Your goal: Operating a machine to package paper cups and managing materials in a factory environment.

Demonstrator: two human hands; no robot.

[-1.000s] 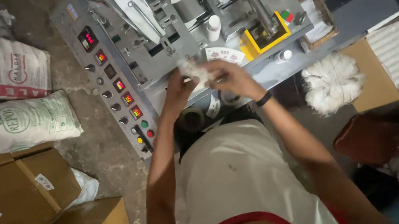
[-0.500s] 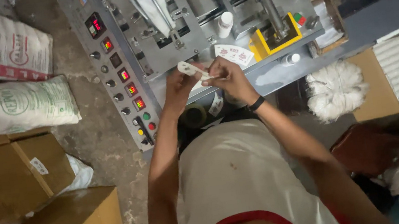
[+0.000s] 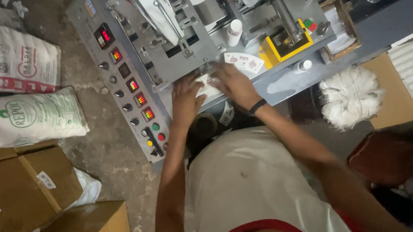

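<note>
My left hand [image 3: 186, 98] and my right hand [image 3: 235, 86] meet over a small white packet [image 3: 209, 86] on the grey ledge of a packing machine [image 3: 176, 55]. Both hands press on the packet, fingers curled around its edges. The right wrist wears a dark band [image 3: 257, 106]. Just beyond the hands lies a white printed strip of packets [image 3: 243, 62]. A control panel [image 3: 129, 83] with red displays, knobs and coloured buttons stands left of my left hand.
Yellow block [image 3: 283, 48] and white bottle [image 3: 234, 31] on the machine. Two printed white sacks [image 3: 18, 118] lie at left, cardboard boxes [image 3: 18, 196] below them. A white fluffy bundle [image 3: 349, 96] and more cardboard sit at right, a brown bag [image 3: 395, 157] near my right elbow.
The hands have come down from in front of the machine onto its ledge, bringing the white packet with them. The view has shifted slightly.
</note>
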